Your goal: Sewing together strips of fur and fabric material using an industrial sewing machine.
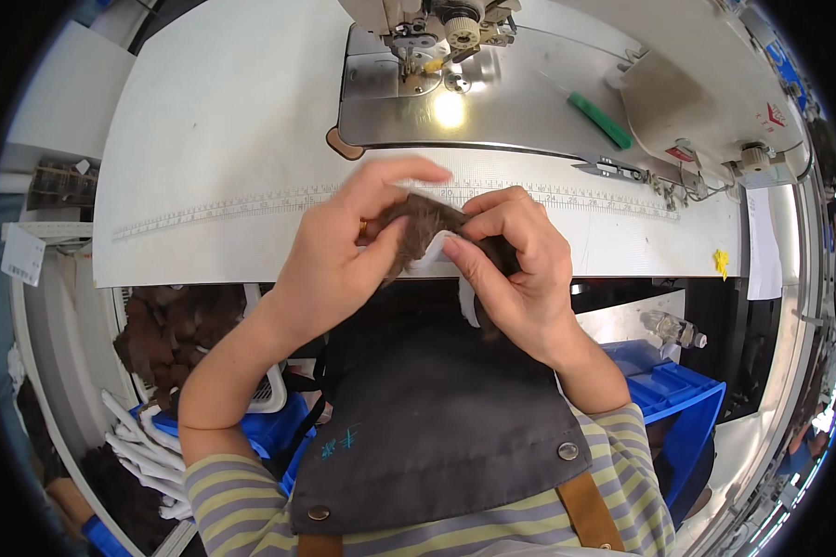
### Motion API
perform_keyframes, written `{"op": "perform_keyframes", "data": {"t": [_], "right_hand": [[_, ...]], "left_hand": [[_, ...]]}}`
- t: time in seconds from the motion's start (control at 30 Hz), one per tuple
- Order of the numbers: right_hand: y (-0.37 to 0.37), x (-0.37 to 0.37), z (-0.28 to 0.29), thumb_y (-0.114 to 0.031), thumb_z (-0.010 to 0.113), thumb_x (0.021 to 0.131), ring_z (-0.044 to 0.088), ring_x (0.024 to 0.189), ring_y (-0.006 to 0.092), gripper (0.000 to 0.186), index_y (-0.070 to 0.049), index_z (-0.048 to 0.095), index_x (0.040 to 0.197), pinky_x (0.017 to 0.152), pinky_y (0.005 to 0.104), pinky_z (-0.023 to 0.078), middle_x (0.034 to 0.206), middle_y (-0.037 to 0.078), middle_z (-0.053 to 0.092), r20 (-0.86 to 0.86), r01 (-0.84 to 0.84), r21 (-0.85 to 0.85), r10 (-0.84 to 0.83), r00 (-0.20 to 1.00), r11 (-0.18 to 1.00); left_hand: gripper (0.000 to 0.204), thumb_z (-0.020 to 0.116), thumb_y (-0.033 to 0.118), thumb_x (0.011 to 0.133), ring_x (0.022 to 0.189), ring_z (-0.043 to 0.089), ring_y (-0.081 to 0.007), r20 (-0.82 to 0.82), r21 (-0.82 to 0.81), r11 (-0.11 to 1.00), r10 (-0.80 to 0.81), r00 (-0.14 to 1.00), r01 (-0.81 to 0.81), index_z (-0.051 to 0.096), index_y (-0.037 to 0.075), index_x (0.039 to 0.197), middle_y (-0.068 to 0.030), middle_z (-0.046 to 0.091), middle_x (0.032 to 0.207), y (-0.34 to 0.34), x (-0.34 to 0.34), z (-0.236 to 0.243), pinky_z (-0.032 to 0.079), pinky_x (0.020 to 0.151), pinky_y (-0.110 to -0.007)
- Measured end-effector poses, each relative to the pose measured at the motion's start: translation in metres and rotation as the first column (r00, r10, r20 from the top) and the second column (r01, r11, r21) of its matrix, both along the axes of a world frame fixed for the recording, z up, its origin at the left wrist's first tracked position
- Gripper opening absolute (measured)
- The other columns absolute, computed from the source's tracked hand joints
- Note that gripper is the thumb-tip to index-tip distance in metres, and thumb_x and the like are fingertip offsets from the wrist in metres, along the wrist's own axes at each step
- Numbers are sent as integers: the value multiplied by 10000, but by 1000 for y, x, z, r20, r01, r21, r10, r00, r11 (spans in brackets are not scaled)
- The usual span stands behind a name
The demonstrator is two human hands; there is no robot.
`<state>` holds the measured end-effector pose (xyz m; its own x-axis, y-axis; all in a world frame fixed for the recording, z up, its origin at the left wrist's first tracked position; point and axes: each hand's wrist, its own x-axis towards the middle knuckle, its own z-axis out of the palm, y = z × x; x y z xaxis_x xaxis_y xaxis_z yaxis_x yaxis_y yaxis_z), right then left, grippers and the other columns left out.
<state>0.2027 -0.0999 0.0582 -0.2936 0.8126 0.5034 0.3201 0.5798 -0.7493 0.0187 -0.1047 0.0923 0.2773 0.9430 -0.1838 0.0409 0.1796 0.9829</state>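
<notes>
Above the table's front edge I hold a small piece of brown furry fabric (425, 221) with white material (434, 247) along its underside. My left hand (339, 243) grips its left side, thumb against the fur; the index finger is lifted and smeared by motion. On the other side, my right hand (527, 269) pinches the fabric and its white edge between thumb and fingers. More white material hangs below the right hand. Part of the piece is hidden by my fingers.
Beyond my hands stands a sewing machine (427, 65) on a metal plate. A green-handled tool (600, 121) and thread snips (613, 169) lie to its right. A printed ruler (251, 209) crosses the white table (204, 121). Brown fur pieces (172, 325) and white strips (144, 455) lie lower left; blue bins (669, 390) lower right.
</notes>
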Motion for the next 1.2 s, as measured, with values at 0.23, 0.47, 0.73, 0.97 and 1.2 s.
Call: {"op": "perform_keyframes", "data": {"t": [0.23, 0.47, 0.73, 0.97, 1.2], "right_hand": [[-4, 2, -2, -23, 718, 719, 566, 731, 239, 176, -37, 553, 779, 694, 308, 392, 809, 97, 593, -42, 13, -94, -17, 999, 996], [-12, 2, -9, -2, 704, 744, 570, 728, 228, 140, -21, 574, 794, 674, 303, 429, 832, 105, 621, -115, -3, -187, -19, 993, 982], [-8, 7, -12, 29, 681, 790, 551, 729, 102, 118, 17, 568, 824, 657, 203, 432, 898, 130, 627, -48, -54, -64, 51, 998, 996], [-19, 4, -15, 39, 678, 794, 552, 728, 94, 124, 14, 558, 813, 644, 195, 432, 862, 119, 630, -172, -62, -227, 22, 985, 972], [-18, 3, -22, 33, 688, 789, 547, 708, 87, 140, 13, 555, 829, 627, 188, 431, 865, 116, 630, -196, -71, -197, 31, 980, 978]], "left_hand": [[272, 679, 1, 788, 866, 604, -136, -181, 507, 860, 48, 982, 52, 654, 44, 1055, -112, 621, 982, -11, -3, -23, 501, 717, -252], [173, 716, -9, 765, 814, 618, -129, 57, 371, 910, 179, 982, -188, 664, -16, 930, -93, 642, 942, -18, 2, -39, 506, 732, -236], [137, 739, -47, 733, 802, 602, -98, 186, 346, 900, 212, 959, -266, 616, -28, 791, -95, 652, 907, -16, 4, -47, 502, 719, -231], [154, 738, -60, 729, 805, 612, -103, 201, 291, 894, 291, 935, -341, 600, -22, 785, -107, 656, 905, -27, 10, -50, 510, 716, -231], [279, 703, -75, 762, 814, 620, -112, 276, 341, 868, 276, 921, -362, 556, -12, 991, -118, 661, 892, -26, 15, -52, 506, 726, -232]]}}
